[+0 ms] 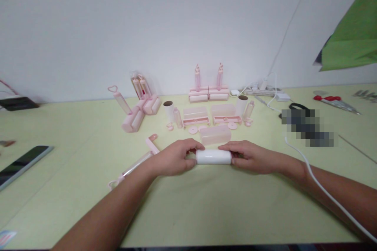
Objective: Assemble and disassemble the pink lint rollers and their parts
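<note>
A white lint roller roll [213, 157] lies sideways between my hands, low over the table. My left hand [178, 157] grips its left end, thumb below and fingers above. At the right end, my right hand [250, 156] closes on it in the same way. Hints of pink show at both ends, mostly hidden by the fingers. Just behind the roll is a translucent pink cover [216, 135]. A clear-handled piece with a heart-shaped loop [138, 163] and a pink bracket [152, 141] lie beside my left forearm, which partly covers them.
Farther back are two upright rolls [242, 106], pink trays [196, 121] and round discs [193, 130]. Assembled pink lint rollers [134, 119] stand at left and near the wall. A phone [25, 164] lies left; red-handled scissors [335, 102] and a white cable [312, 176] are right.
</note>
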A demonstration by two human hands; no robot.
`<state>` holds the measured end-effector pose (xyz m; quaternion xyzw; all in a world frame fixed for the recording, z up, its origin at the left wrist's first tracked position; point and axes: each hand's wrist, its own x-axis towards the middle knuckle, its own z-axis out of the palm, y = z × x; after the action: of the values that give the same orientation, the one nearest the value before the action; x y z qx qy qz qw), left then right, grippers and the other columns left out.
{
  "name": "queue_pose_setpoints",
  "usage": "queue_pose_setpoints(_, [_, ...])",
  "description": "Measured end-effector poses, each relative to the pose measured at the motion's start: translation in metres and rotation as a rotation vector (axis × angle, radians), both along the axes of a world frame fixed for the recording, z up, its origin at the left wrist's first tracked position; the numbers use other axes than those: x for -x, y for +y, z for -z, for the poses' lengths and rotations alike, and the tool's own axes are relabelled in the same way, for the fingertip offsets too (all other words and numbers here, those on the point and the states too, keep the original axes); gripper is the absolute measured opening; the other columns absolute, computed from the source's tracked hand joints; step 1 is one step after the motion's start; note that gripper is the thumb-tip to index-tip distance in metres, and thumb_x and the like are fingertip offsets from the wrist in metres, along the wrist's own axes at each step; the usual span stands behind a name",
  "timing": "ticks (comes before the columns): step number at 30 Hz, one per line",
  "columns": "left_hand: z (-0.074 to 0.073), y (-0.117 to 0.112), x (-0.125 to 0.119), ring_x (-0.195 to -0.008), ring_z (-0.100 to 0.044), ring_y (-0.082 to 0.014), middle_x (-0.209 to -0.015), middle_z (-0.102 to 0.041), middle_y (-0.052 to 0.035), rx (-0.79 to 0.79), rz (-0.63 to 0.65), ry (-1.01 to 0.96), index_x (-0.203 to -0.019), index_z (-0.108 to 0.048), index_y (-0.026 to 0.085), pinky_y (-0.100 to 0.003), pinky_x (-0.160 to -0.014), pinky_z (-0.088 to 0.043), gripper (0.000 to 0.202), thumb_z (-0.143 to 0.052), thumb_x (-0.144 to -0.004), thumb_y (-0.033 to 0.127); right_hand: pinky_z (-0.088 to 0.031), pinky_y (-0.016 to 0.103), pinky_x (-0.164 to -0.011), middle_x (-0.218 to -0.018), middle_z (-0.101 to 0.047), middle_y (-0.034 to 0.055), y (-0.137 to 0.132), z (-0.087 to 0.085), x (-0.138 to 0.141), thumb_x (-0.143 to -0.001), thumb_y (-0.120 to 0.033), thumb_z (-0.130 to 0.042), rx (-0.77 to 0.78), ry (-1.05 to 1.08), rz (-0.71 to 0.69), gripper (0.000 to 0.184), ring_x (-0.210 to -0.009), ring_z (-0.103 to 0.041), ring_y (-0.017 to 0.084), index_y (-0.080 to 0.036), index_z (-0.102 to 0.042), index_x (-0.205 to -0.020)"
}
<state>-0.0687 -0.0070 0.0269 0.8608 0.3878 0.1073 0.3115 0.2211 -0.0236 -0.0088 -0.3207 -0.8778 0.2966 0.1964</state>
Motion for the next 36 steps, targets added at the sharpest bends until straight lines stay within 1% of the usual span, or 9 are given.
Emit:
queue_pose_setpoints(5, [-0.001, -0.003, -0.004, -0.088, -0.061, -0.0195, -0.100, -0.070, -0.0047, -0.013, -0.013, -0.010, -0.114, -0.068, 0.019, -0.028, -0.081, -0.047, 0.043, -0.056, -0.073, 0.014, -0.052, 0.033, -0.082, -0.107, -0.072, 0.0073, -0.001, 0.013, -0.001, -0.079, -0.008, -0.050, -0.056, 0.044, 0.088, 0.053, -0.090, -0.067, 0.020, -0.019, -0.062, -0.129])
queue_pose_setpoints(8, [-0.003, -0.004, -0.005, -0.085, -0.063, -0.0195, -0.092, -0.071, -0.0041, -0.012, -0.015, -0.005, -0.111, -0.069, 0.019, -0.027, -0.078, -0.046, 0.042, -0.054, -0.073, 0.012, -0.052, 0.036, -0.086, -0.113, -0.072, 0.0081, -0.002, 0.014, -0.001, -0.079, -0.008, -0.048, -0.093, 0.042, 0.124, 0.052, -0.096, -0.067, 0.021, -0.020, -0.062, -0.128])
queue_pose_setpoints(12, [-0.003, -0.005, -0.006, -0.088, -0.063, -0.0210, -0.096, -0.071, -0.0053, -0.071, -0.012, 0.013, -0.110, -0.069, 0.020, -0.028, -0.080, -0.045, 0.043, -0.052, -0.072, 0.009, -0.051, 0.038, -0.088, -0.112, -0.071, 0.0090, -0.005, 0.014, 0.000, -0.074, -0.007, -0.053, -0.155, -0.018, 0.161, 0.055, -0.097, -0.065, 0.023, -0.019, -0.061, -0.128])
queue_pose_setpoints(16, [-0.001, -0.005, -0.007, -0.090, -0.063, -0.0218, -0.097, -0.071, -0.0063, -0.146, -0.008, 0.061, -0.107, -0.069, 0.020, -0.029, -0.082, -0.044, 0.041, -0.051, -0.072, 0.008, -0.051, 0.039, -0.084, -0.104, -0.070, 0.0100, -0.008, 0.014, 0.002, -0.074, -0.011, -0.059, -0.210, -0.057, 0.183, 0.054, -0.092, -0.062, 0.024, -0.018, -0.061, -0.127])
queue_pose_setpoints(20, [0.000, -0.004, -0.006, -0.084, -0.063, -0.0202, -0.093, -0.071, -0.0062, -0.172, -0.016, 0.120, -0.102, -0.069, 0.019, -0.027, -0.075, -0.044, 0.034, -0.050, -0.076, 0.010, -0.049, 0.038, -0.078, -0.096, -0.068, 0.0090, -0.009, 0.013, 0.006, -0.075, -0.017, -0.066, -0.236, -0.062, 0.172, 0.046, -0.087, -0.059, 0.024, -0.019, -0.064, -0.121])
queue_pose_setpoints(24, [0.001, -0.004, -0.002, -0.082, -0.064, -0.0212, -0.091, -0.072, -0.0074, -0.203, -0.067, 0.168, -0.106, -0.069, 0.019, -0.028, -0.074, -0.044, 0.030, -0.053, -0.080, 0.018, -0.048, 0.041, -0.080, -0.095, -0.067, 0.0101, -0.009, 0.016, 0.012, -0.074, -0.024, -0.072, -0.283, -0.045, 0.172, 0.046, -0.089, -0.058, 0.026, -0.017, -0.064, -0.119])
queue_pose_setpoints(28, [0.000, -0.004, 0.001, -0.085, -0.065, -0.0245, -0.093, -0.072, -0.0089, -0.236, -0.106, 0.246, -0.114, -0.067, 0.020, -0.030, -0.075, -0.044, 0.035, -0.058, -0.081, 0.029, -0.048, 0.041, -0.083, -0.100, -0.066, 0.0113, -0.011, 0.021, 0.014, -0.077, -0.019, -0.065, -0.313, 0.075, 0.191, 0.049, -0.093, -0.058, 0.025, -0.017, -0.057, -0.126])
queue_pose_setpoints(31, [-0.003, -0.006, -0.001, -0.082, -0.066, -0.0249, -0.090, -0.072, -0.0092, -0.245, -0.095, 0.320, -0.111, -0.066, 0.020, -0.031, -0.071, -0.044, 0.032, -0.055, -0.085, 0.036, -0.049, 0.040, -0.085, -0.109, -0.064, 0.0127, -0.013, 0.018, 0.007, -0.082, -0.023, -0.062, -0.363, 0.218, 0.228, 0.048, -0.099, -0.059, 0.026, -0.018, -0.053, -0.130])
queue_pose_setpoints(36, [-0.003, -0.014, -0.012, -0.073, -0.065, -0.0220, -0.085, -0.070, -0.0078, -0.261, -0.018, 0.381, -0.101, -0.064, 0.020, -0.029, -0.064, -0.043, 0.028, -0.045, -0.092, 0.038, -0.048, 0.047, -0.087, -0.114, -0.062, 0.0134, -0.006, 0.001, -0.023, -0.088, -0.035, -0.055, -0.612, 0.515, 0.386, 0.044, -0.103, -0.060, 0.029, -0.019, -0.058, -0.129])
